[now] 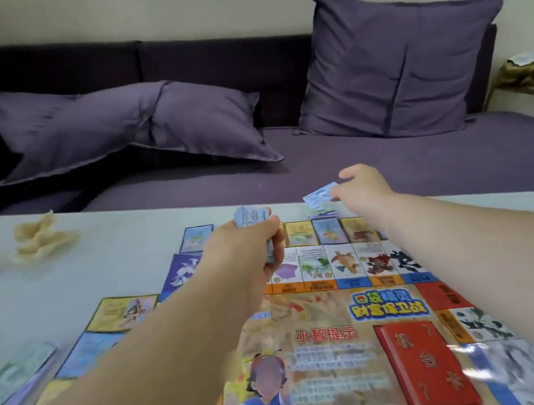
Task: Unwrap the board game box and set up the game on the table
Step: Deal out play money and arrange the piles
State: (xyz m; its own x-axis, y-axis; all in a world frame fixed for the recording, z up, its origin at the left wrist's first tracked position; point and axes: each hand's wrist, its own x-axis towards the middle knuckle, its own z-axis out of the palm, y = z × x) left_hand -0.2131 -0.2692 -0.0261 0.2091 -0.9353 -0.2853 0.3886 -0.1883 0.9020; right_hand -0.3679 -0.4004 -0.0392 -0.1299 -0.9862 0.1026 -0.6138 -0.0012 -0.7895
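Where the game board (327, 314) is spread flat on the desk (111, 257), the red heading "小智提示" can be read near its middle. "机会卡" and question marks are printed on the red card stack (428, 362) lying on its right part. The grip of the left hand (247, 243) is closed round a wad of blue notes (248, 217) above the board's far end. A single pale blue note (320, 195) is pinched in the narrow grip of the right hand (362, 188), just above a small pile of notes (320, 211) at the board's far edge. Crumpled wrapping (44, 237) is seen at the desk's far left.
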